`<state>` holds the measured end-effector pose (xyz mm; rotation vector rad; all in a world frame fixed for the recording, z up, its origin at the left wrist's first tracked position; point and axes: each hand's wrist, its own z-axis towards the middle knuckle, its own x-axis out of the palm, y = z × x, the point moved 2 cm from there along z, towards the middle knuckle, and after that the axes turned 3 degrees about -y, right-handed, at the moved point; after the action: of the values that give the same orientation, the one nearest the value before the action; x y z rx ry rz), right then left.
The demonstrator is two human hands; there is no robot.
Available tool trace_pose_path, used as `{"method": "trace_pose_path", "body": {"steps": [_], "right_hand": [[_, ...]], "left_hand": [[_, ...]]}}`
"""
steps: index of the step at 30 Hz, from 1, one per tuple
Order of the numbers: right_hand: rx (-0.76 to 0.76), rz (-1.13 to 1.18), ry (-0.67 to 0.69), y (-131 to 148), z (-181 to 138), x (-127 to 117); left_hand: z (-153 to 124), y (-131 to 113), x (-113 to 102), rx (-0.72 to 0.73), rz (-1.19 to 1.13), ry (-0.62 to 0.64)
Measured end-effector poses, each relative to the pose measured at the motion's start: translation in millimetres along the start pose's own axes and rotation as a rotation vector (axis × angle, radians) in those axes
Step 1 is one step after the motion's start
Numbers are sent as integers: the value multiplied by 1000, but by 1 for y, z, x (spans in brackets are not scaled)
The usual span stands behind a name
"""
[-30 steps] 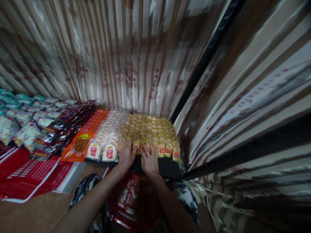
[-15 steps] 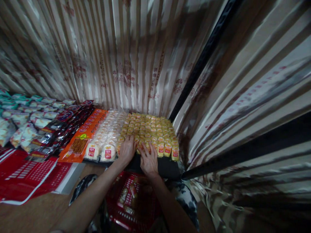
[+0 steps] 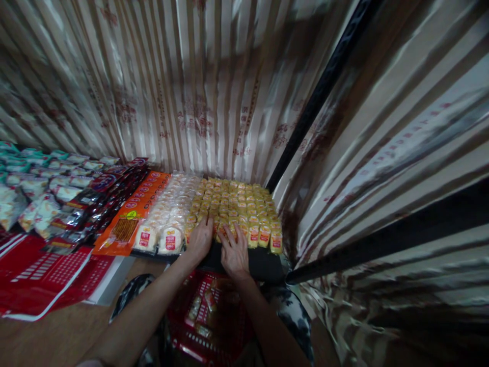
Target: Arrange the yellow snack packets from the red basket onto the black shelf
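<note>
Small yellow-wrapped snack cakes [image 3: 235, 200] stand in tight rows on a black shelf [image 3: 263, 262], with red labels on the front ones. My left hand [image 3: 200, 237] rests at the front left of these rows, fingers stretched forward against the packets. Beside it, my right hand [image 3: 235, 255] lies on the front packets with its fingers spread. Neither hand shows anything lifted in it. The packets directly under my fingers are partly hidden. Just left of the yellow rows are clear-wrapped round white cakes [image 3: 170, 239] with red labels.
An orange snack bag [image 3: 122, 232], dark red packets [image 3: 110, 196] and white-green bags [image 3: 42, 209] continue leftwards. Below my arms sits a red basket [image 3: 191, 339] holding a few packets. Another red basket [image 3: 49, 280] is at left. A black post [image 3: 305, 117] and striped curtains [image 3: 214, 102] border the shelf.
My left hand has shifted very slightly, its fingers drawn closer together. The right hand and the rows of packets look almost the same.
</note>
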<state>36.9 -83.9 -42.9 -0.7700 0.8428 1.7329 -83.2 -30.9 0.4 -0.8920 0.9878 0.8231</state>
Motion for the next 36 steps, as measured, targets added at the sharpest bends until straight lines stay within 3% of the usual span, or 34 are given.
{"method": "trace_pose_path", "body": {"steps": [8,12,17,24,36], "right_hand": [[-6,-23,9,1,0,-1],[-3,-37,19,1,1,-2],[7,-23,32,0,-1,1],[4,-19,31,1,0,0],[5,-23,18,1,1,0]], "left_hand": [[-13,2,-1,-54,30,-29],[-33,2,15,34,-114,-34],[-55,-8,34,17,-245,-81],[-44,-22,18,-164,-302,-98],[-40,-20,33,-141,-286,-150]]}}
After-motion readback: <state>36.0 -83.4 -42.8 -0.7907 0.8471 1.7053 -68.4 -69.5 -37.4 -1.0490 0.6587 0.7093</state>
